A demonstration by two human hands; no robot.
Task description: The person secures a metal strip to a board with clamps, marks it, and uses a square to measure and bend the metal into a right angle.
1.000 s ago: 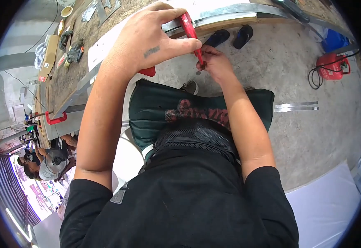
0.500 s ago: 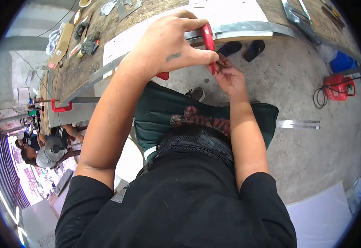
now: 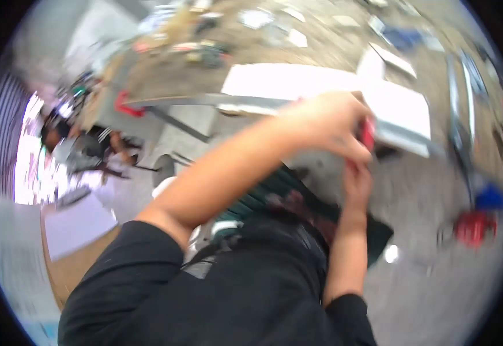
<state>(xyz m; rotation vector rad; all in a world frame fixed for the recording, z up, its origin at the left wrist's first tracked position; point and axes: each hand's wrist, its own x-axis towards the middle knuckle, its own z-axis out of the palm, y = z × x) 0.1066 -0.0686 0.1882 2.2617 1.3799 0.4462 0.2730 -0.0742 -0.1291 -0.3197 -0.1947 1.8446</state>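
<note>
My left hand [image 3: 332,124] is closed around a red C-clamp [image 3: 368,134] at the front edge of the workbench. Just below it, my right hand [image 3: 357,181] is closed at the clamp's lower end, its fingers blurred and partly covered by the left hand. Beside the clamp, a white board [image 3: 401,109] lies on the bench with a grey metal strip [image 3: 404,135] along its front edge. Motion blur hides how the clamp's jaws sit against the board and strip.
A second red clamp [image 3: 127,105] grips the bench's left part. Metal bars [image 3: 454,98] lie at the right of the wooden bench [image 3: 165,78]. A red tank-like object [image 3: 475,229] stands on the floor at right. A person in grey [image 3: 78,153] sits at far left.
My view has swung, so the bench and floor appear shifted and blurred. Both hands and the red clamp now appear farther right and lower in view, still together.
</note>
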